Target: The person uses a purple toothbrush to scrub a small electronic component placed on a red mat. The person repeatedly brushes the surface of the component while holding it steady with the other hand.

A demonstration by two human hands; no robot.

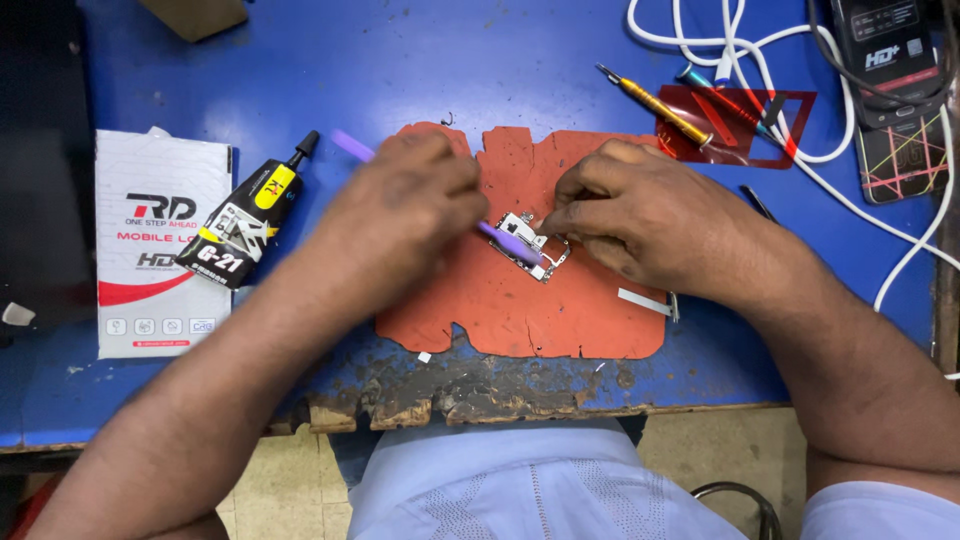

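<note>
The left hand [405, 205] is closed around a thin purple plastic tool [510, 240], its grip clamped on the shaft; the tool's back end pokes out past the knuckles toward ten o'clock, and its working tip runs down toward four o'clock. That long axis, from upper left to lower right, ends right on a small metal phone part [530, 245] (a bracket or little board, too small to tell which) lying near the middle of a ragged orange work mat [520, 310].

The right hand [650, 220] comes in from three o'clock. Its fingertips are pinched together on the right edge of the part, pressing it to the mat, so the part sits between the two hands, touched by both. The right hand is the nearer one, being directly on it, while the left meets it only through the tool tip.

Around them on the blue table [400, 70]: a black glue tube [250, 215] with a yellow band at nine o'clock, resting partly on a white printed box [160, 250]; a yellow-handled screwdriver [655, 105] at one o'clock; white cables [800, 90] and two phones [890, 90] at two o'clock. A small pale strip [643, 300] lies on the mat just below the right hand.
</note>
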